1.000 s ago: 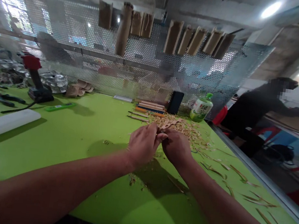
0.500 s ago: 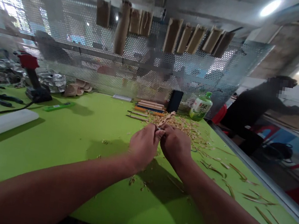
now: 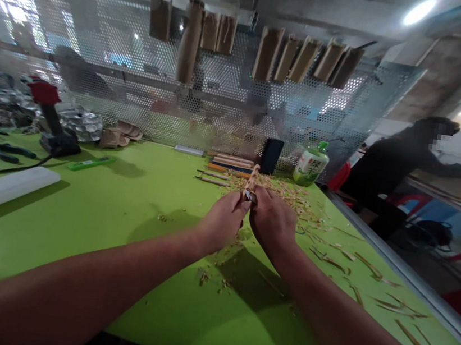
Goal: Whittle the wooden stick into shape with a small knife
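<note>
So far, shavings [image 3: 282, 195] lay heaped on the green counter [image 3: 76, 248], your left hand [image 3: 221, 222] and right hand [image 3: 272, 220] clamped together on the rough wooden piece [image 3: 250, 182].

The only view is worn on the person's head, looking from just behind the near edge of the green tabletop [image 3: 55, 245], facing forward and down across it. The left hand [image 3: 222, 222] and right hand [image 3: 273, 220] are close to the lens, over the tabletop's middle. The wide frame reaches past the far edge to the perforated metal panel [image 3: 109, 94] behind it.
</note>
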Action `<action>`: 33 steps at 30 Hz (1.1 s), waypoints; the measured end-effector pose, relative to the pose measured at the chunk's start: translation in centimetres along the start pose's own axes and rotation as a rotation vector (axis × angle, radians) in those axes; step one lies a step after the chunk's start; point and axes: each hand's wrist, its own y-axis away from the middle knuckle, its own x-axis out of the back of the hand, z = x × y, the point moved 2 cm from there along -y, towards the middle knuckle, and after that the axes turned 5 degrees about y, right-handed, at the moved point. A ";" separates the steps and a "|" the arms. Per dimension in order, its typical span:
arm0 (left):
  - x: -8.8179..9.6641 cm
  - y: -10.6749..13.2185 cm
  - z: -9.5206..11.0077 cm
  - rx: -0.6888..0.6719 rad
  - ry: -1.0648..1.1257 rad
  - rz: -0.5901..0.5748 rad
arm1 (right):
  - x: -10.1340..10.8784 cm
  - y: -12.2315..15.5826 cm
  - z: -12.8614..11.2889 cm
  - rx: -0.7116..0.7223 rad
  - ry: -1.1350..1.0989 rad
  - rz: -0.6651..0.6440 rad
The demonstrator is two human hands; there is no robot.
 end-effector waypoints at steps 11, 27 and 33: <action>1.3 -0.4 0.3 0.127 0.253 -0.074 | -0.3 -0.3 2.0 -0.063 -0.383 0.018; 1.7 -0.6 0.3 0.062 0.134 -0.062 | -0.1 -0.3 2.6 0.126 -0.624 -0.086; 1.7 -0.6 0.3 0.062 0.127 -0.060 | 0.4 -0.2 2.5 0.112 -0.513 -0.004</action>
